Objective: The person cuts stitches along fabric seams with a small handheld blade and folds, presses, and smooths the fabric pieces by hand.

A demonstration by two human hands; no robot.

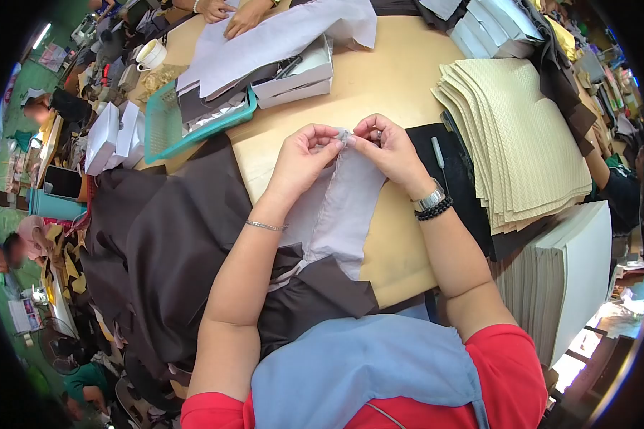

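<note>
Tan worktable (401, 79) in workshop; teal plastic basket (155, 136) at eleven o'clock. Long pale-lavender seamed fabric (358, 193) at twelve o'clock, far end pinched between fingertips of left hand (306, 154) and right hand (390, 151), both nearly closed, probably keeping edges aligned.

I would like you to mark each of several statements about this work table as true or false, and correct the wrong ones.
1. The left hand and the right hand both pinch the pale fabric. True.
2. The metal watch is worn on the left side. False: it is on the right.
3. The plastic basket is red. False: it is turquoise.
4. The cream textured sheets lie to the right of both hands. True.
5. The pale pen-like object is held in the right hand. False: it lies on black material.
</note>
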